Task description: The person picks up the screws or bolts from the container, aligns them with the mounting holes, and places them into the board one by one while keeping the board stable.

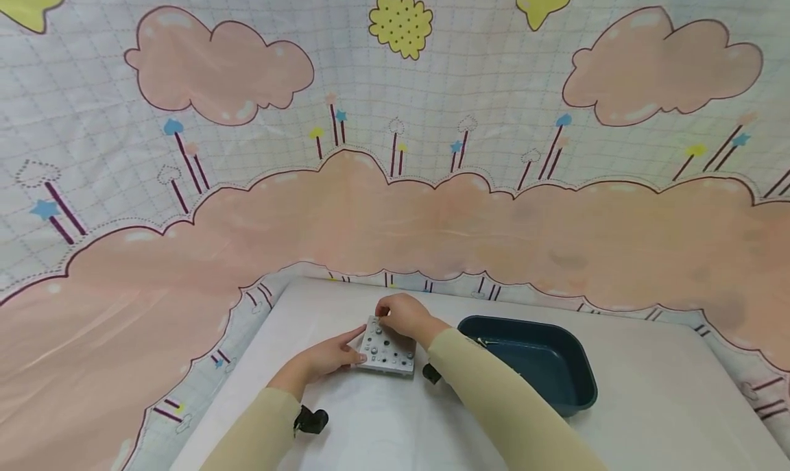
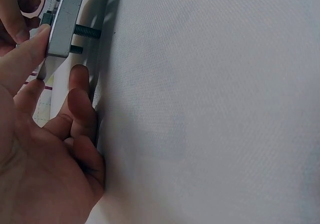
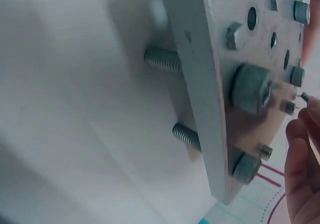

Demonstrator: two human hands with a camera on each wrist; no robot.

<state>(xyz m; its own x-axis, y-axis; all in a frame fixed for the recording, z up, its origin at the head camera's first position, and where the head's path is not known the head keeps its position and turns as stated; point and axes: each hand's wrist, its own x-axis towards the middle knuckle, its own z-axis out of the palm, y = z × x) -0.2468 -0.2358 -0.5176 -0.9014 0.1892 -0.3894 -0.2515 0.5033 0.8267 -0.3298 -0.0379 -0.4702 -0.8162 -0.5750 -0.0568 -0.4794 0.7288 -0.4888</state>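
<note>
A grey metal plate with holes lies in front of the person, several bolts standing in it. Threaded bolt shanks stick out of its underside. At its left edge the left hand grips a corner, thumb on the upper face and index finger at the edge below. The other left fingers are loosely bent beside the plate. Over the far part of the plate the right hand pinches a small dark screw between thumb and fingertip, close above the plate's face. Its exact kind is partly hidden by the fingers.
To the right stands a dark blue tray with small metal parts near its left side, partly covered by the right sleeve. A white cloth covers the table. Behind it hangs a patterned curtain.
</note>
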